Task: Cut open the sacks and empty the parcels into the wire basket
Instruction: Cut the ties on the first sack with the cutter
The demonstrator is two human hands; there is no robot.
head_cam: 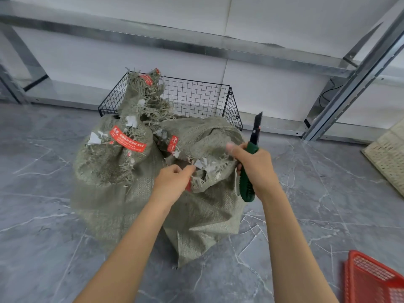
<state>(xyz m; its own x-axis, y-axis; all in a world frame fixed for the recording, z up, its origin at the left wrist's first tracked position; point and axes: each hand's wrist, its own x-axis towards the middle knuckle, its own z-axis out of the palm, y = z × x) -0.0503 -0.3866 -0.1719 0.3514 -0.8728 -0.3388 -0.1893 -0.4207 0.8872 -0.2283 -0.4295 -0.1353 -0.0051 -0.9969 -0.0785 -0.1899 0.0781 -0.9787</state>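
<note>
Grey-green woven sacks stand bunched on the floor in front of a black wire basket (196, 95). The left sack (109, 171) is tied with red tape; a third sack's frayed neck (144, 92) rises against the basket. The near right sack (207, 211) has a frayed, torn mouth. My left hand (172, 179) pinches that frayed edge. My right hand (253, 165) grips a green-handled utility knife (247, 189), blade pointing up, beside the sack's mouth; its thumb rests on the fabric. No parcels show.
A metal shelving frame (349, 88) runs along the white wall behind the basket. A red plastic crate (373, 278) sits at the lower right and a beige woven panel (389, 158) at the right edge. The floor is grey marble tile.
</note>
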